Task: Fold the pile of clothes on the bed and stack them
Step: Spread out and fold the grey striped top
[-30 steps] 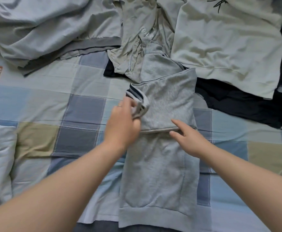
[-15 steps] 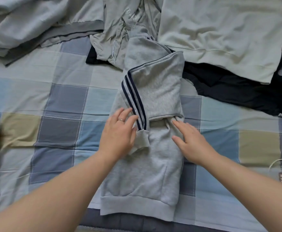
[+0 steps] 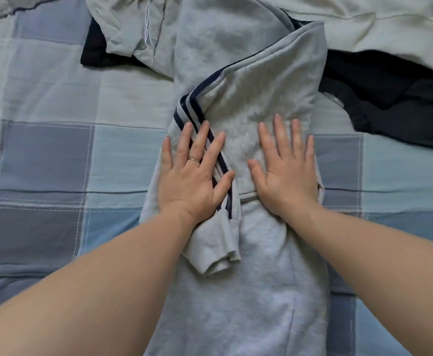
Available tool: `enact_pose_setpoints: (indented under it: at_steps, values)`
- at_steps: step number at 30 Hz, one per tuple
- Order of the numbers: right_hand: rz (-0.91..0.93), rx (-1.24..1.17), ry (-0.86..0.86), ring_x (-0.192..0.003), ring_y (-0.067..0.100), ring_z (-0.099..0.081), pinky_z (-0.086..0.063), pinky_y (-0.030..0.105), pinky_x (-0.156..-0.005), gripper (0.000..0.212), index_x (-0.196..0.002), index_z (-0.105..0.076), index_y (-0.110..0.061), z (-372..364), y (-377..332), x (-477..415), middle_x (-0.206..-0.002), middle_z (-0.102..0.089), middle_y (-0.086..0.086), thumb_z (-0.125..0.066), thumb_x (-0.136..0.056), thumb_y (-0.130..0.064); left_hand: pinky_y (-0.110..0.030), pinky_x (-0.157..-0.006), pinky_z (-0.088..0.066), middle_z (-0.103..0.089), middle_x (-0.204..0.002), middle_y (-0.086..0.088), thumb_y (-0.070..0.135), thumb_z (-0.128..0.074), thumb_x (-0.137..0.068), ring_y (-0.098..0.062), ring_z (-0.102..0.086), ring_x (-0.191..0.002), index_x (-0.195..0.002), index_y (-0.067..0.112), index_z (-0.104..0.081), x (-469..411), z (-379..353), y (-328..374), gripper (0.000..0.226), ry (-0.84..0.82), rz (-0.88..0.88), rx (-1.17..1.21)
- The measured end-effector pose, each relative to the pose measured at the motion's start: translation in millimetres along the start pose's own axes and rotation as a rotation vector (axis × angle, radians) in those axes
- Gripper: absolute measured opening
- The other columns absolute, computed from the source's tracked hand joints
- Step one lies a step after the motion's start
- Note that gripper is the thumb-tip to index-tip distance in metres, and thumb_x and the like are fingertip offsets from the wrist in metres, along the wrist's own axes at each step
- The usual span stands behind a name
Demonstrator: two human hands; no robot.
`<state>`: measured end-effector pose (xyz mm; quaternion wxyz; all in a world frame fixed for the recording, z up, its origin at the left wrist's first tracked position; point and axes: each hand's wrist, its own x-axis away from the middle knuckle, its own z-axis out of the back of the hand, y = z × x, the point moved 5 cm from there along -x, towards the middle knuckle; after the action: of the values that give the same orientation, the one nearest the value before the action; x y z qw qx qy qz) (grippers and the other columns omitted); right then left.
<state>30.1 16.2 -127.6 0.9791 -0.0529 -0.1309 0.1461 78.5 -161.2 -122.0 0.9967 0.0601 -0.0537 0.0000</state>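
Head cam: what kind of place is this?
Most likely a bedroom at home. The surface is a bed with a blue and grey checked bedsheet, loose clothes lie along the far edge, such as a dark garment, and a grey sweatshirt lies flat under both bare hands.

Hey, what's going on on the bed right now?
A person is folding a grey sweatshirt on a checked bedspread. Both hands lie flat on it: the left hand on the striped sleeve folded across the body, the right hand pressing the folded top part. More unfolded clothes, pale ones and a dark one, lie beyond.
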Motion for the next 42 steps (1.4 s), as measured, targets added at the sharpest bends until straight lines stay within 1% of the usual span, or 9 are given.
enact_pose_setpoints:
  at_steps: [2,6,15,18,24,31,35,39,42]
  values:
    - [0.009,-0.001,0.108,-0.155,0.030,0.003,0.002,0.054,-0.124,0.070,-0.161,-0.010,-0.026,-10,3,-5,-0.169,-0.002,0.003,-0.027,-0.099,-0.053,-0.057,-0.123,-0.003,-0.015,-0.168,0.000,0.063,-0.032,-0.094,-0.028,-0.008,-0.155,-0.157,0.031,-0.029,-4,-8,-3,0.071,0.074,-0.030,0.005]
    - [0.016,-0.011,0.091,-0.155,0.031,0.002,0.001,0.056,-0.124,0.070,-0.161,-0.012,-0.025,-12,-1,-7,-0.169,-0.005,0.005,-0.027,-0.098,-0.052,-0.057,-0.123,-0.005,-0.018,-0.168,0.000,0.063,-0.035,-0.093,-0.028,-0.010,-0.155,-0.156,0.030,-0.033,-3,-10,-4,0.071,0.058,-0.035,0.017]
    - [-0.063,-0.134,-0.103,-0.152,0.021,0.022,0.012,0.051,-0.123,0.071,-0.160,0.004,-0.035,1,0,-3,-0.167,0.018,-0.006,-0.033,-0.101,-0.054,-0.055,-0.120,0.015,0.012,-0.169,0.004,0.065,-0.022,-0.100,-0.020,0.021,-0.153,-0.161,0.035,-0.006,-2,4,9,0.069,-0.182,0.069,0.095]
    - [-0.142,-0.264,-0.177,-0.152,0.018,0.022,0.013,0.049,-0.122,0.071,-0.160,-0.001,-0.040,2,-7,27,-0.167,0.020,-0.007,-0.037,-0.101,-0.056,-0.053,-0.119,0.019,0.011,-0.169,0.007,0.064,-0.023,-0.100,-0.017,0.022,-0.153,-0.160,0.037,-0.008,29,10,27,0.067,-0.279,0.056,0.322]
    - [-0.191,-0.128,-0.260,-0.153,0.022,0.019,0.014,0.046,-0.122,0.071,-0.159,0.005,-0.037,-18,-25,135,-0.166,0.022,-0.001,-0.028,-0.101,-0.059,-0.049,-0.125,0.003,0.008,-0.169,0.003,0.056,-0.032,-0.100,-0.017,0.013,-0.155,-0.162,0.024,0.001,157,-10,26,0.078,-0.168,-0.036,0.244]
    - [-0.170,-0.030,-0.134,-0.153,0.020,0.019,0.014,0.046,-0.123,0.072,-0.158,0.015,-0.031,-48,-33,216,-0.167,0.018,0.004,-0.022,-0.103,-0.057,-0.052,-0.124,-0.004,-0.001,-0.170,-0.002,0.056,-0.034,-0.097,-0.025,-0.001,-0.156,-0.159,0.027,-0.027,247,-44,22,0.068,-0.144,-0.071,0.119]
    - [-0.174,-0.002,-0.083,-0.154,0.022,0.018,0.015,0.046,-0.122,0.071,-0.158,0.013,-0.032,-62,-33,267,-0.167,0.018,0.006,-0.021,-0.101,-0.056,-0.048,-0.124,0.000,0.002,-0.169,-0.011,0.057,-0.038,-0.099,-0.031,0.003,-0.155,-0.161,0.026,-0.018,267,-42,17,0.071,-0.080,0.150,0.193]
    - [-0.293,-0.146,-0.020,-0.155,0.028,0.011,0.000,0.049,-0.125,0.076,-0.158,0.014,-0.029,-79,-26,324,-0.167,0.015,0.012,-0.017,-0.095,-0.059,-0.047,-0.124,-0.008,0.006,-0.168,-0.014,0.059,-0.051,-0.095,-0.033,-0.002,-0.154,-0.162,0.020,-0.006,300,-39,18,0.089,-0.057,0.457,0.352]
    - [-0.341,-0.380,0.021,-0.154,0.033,-0.003,-0.011,0.046,-0.125,0.088,-0.161,0.004,-0.018,-83,-23,351,-0.167,0.009,0.018,-0.043,-0.097,-0.056,-0.044,-0.117,-0.022,-0.010,-0.167,-0.011,0.052,-0.066,-0.089,-0.032,-0.021,-0.148,-0.161,0.017,-0.012,317,-30,16,0.097,0.022,0.613,0.525]
